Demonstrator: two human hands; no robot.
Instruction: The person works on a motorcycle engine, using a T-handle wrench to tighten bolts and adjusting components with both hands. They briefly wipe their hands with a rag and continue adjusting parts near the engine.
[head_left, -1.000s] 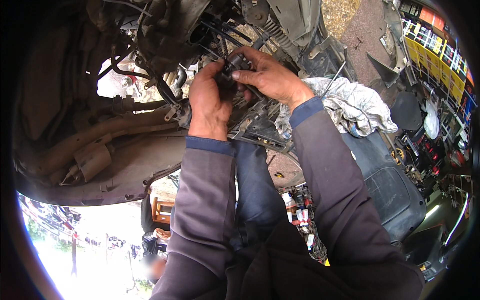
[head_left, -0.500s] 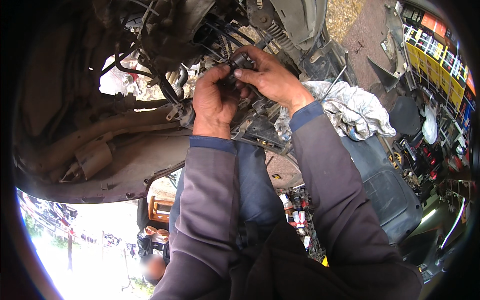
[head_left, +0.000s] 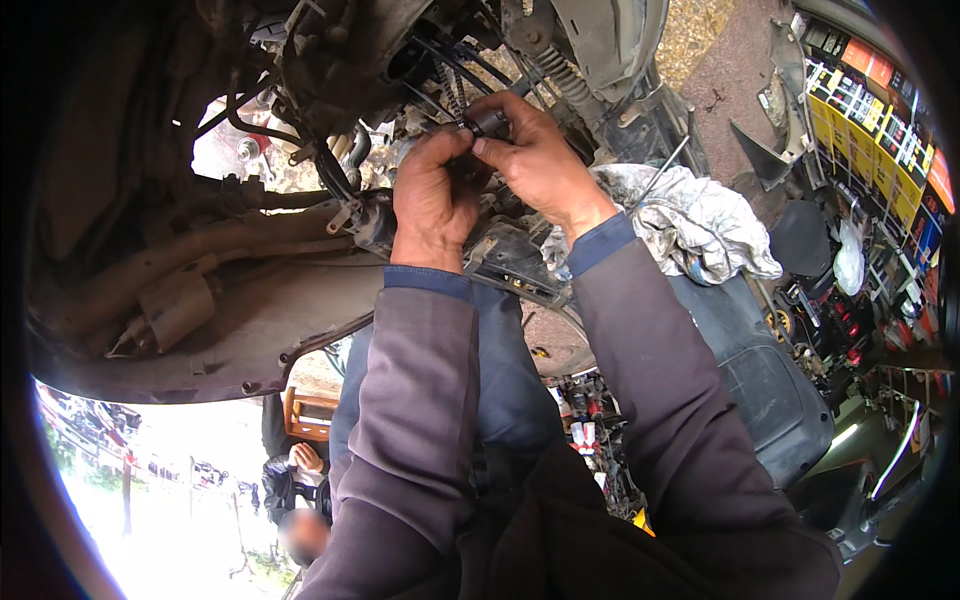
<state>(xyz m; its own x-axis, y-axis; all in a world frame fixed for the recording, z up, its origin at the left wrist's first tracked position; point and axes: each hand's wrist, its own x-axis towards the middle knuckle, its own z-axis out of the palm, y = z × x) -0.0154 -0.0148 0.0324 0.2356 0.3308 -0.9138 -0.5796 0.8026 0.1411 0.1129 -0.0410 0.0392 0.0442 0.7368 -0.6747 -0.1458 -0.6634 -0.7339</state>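
Both hands are closed around a small dark cylindrical part beneath the dirty underside of a vehicle. My left hand has its thumb against the part's left end; its other fingers are mostly hidden. My right hand wraps the right side, thumb pressed near my left thumb. Behind the part are black cables, and up to the right a coiled spring. A dark metal bracket lies below my hands. Beside my right wrist a crumpled white rag has a thin metal rod across it.
A dark panel lies right of my right arm, stacked yellow boxes at the far right, loose body trim on the floor. Another person sits at lower left near a wooden chair; assorted tools and bottles are below.
My left hand has shifted slightly right and closer to my right thumb, and the dark part is more covered by fingers. The grip continues; the surroundings have shifted slightly in the picture.
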